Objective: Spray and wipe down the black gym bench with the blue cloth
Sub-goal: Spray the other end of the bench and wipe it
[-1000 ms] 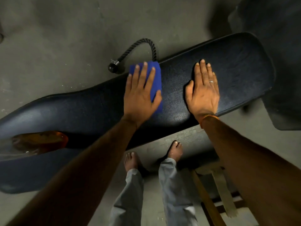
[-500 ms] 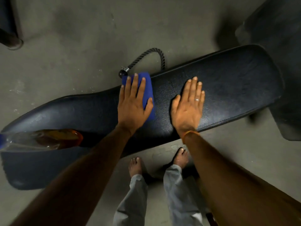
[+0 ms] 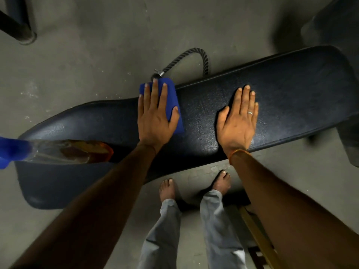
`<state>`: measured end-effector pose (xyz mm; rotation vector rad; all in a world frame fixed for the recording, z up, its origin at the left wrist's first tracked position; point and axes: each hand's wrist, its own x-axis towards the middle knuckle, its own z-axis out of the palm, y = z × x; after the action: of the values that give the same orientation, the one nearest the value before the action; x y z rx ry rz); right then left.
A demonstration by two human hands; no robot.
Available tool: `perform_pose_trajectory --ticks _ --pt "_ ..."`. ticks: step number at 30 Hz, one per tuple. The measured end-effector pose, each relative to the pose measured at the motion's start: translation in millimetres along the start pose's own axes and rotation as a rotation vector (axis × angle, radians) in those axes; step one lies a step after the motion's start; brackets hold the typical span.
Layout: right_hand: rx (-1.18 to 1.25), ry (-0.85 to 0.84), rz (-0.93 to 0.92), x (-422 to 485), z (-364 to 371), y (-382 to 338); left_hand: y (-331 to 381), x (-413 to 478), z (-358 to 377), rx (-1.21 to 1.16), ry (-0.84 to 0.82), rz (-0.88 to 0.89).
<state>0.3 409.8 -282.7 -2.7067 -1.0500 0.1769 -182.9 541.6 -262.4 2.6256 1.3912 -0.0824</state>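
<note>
Blue cloth (image 3: 172, 93) under left hand (image 3: 155, 121)

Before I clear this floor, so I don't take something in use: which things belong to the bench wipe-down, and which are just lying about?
In use: black bench; blue cloth under the left hand; spray bottle lying on the bench; right hand flat on the bench.
Lying about: rope handle on the floor; wooden frame; dark post.
</note>
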Motion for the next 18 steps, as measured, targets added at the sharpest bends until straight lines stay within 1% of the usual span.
perform_pose_trajectory --ticks 2,4,7,8,10,12,14,16,18 --pt "-0.001 -0.002 -0.001 -0.8 -0.8 -1.1 3.5 -19.5 1.6 0.006 0.030 -0.079" --pt "0.002 -0.008 0.000 -0.3 -2.6 -1.6 7.3 -61.4 2.2 -0.003 0.033 -0.100" --pt "0.005 -0.009 0.002 -1.0 -5.5 -3.5 -6.5 -104.3 0.5 0.008 -0.078 -0.013" --pt "0.001 -0.004 0.002 -1.2 -5.2 -3.9 -15.7 -100.7 -0.3 0.013 -0.074 0.036" --pt "-0.006 0.000 -0.005 -1.6 -3.5 -3.4 -29.3 -76.4 -1.3 0.018 0.010 0.071" --pt "-0.013 0.008 -0.007 -1.8 -1.9 -2.7 -34.0 -45.8 -3.0 0.013 0.047 -0.008" --pt "-0.018 0.019 -0.011 -3.9 -0.4 -3.5 -32.6 -40.4 -2.7 0.004 0.055 -0.101" --pt "-0.015 0.023 0.002 -4.7 -1.2 -4.9 -29.0 -64.9 -0.1 0.006 0.076 -0.133" --pt "0.004 0.013 0.048 -8.7 -3.2 -11.7 -26.5 -104.3 0.1 0.007 0.031 -0.120"
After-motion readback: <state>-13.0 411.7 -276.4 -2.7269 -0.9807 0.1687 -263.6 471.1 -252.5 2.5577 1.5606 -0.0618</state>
